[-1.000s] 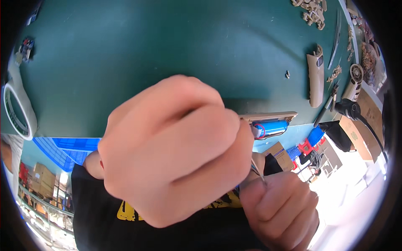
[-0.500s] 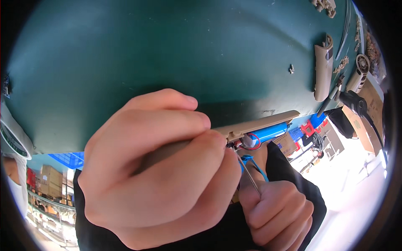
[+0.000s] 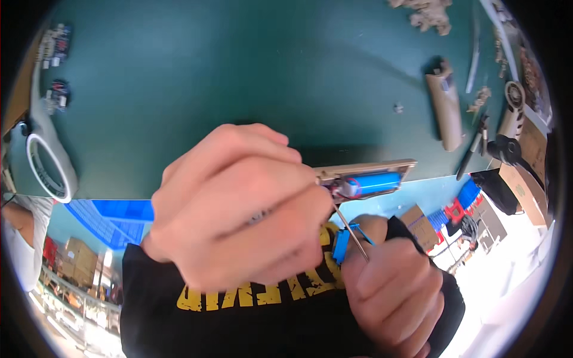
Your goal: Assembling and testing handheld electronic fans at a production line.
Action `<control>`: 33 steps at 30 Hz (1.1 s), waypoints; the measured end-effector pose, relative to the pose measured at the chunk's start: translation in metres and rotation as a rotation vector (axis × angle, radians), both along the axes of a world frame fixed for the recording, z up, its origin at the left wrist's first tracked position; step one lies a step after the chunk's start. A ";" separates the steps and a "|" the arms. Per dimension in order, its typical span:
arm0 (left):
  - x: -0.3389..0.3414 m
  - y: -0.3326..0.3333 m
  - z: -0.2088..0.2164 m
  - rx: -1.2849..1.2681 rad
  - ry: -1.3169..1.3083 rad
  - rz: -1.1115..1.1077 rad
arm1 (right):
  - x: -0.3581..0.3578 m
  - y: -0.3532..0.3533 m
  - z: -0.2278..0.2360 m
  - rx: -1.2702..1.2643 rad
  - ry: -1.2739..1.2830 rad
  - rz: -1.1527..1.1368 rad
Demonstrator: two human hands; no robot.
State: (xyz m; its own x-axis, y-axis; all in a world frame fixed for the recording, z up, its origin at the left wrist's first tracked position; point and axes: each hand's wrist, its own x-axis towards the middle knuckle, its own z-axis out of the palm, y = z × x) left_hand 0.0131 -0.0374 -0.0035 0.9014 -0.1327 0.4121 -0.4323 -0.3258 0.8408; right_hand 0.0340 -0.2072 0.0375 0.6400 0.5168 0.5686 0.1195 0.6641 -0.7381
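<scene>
My left hand (image 3: pixel 245 209) is closed around one end of a beige casing half (image 3: pixel 364 171), held just over the table's near edge. Inside the casing lies a blue cylindrical battery (image 3: pixel 377 184) with a red wire at its left end. In my right hand (image 3: pixel 397 292), curled into a fist, is a thin metal tool (image 3: pixel 353 235); its handle is hidden, so its kind does not show. The tool's tip reaches the casing beside my left fingers, which hide the contact point. A blue strap (image 3: pixel 341 246) shows by my right wrist.
A beige shell (image 3: pixel 444 110), a pen-like tool (image 3: pixel 471 152) and a small handheld fan (image 3: pixel 512 110) lie on the green table (image 3: pixel 239 71) at right. Small beige parts (image 3: pixel 433 15) sit far right. Left are a white ring-shaped item (image 3: pixel 54 170) and small electronic parts (image 3: pixel 57 95).
The view has shifted, bringing more of the left table side into sight. The casing has tilted, showing more of the battery. Both hands keep their grips.
</scene>
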 end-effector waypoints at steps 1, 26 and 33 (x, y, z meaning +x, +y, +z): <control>0.005 -0.004 -0.004 -0.024 -0.037 0.005 | 0.000 -0.004 0.002 0.000 -0.048 -0.012; 0.011 0.005 0.032 0.314 0.210 -0.115 | 0.068 -0.107 0.005 -1.543 -0.817 -1.022; 0.009 0.005 0.031 0.323 0.221 -0.088 | 0.049 -0.094 -0.012 -1.411 -0.412 -0.972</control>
State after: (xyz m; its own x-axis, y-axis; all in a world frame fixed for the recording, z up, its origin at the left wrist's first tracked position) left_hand 0.0222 -0.0324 0.0276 0.9431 -0.3041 0.1341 -0.2906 -0.5586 0.7769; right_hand 0.0827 -0.3015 0.0253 0.9300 0.2654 0.2542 0.3573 -0.8145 -0.4570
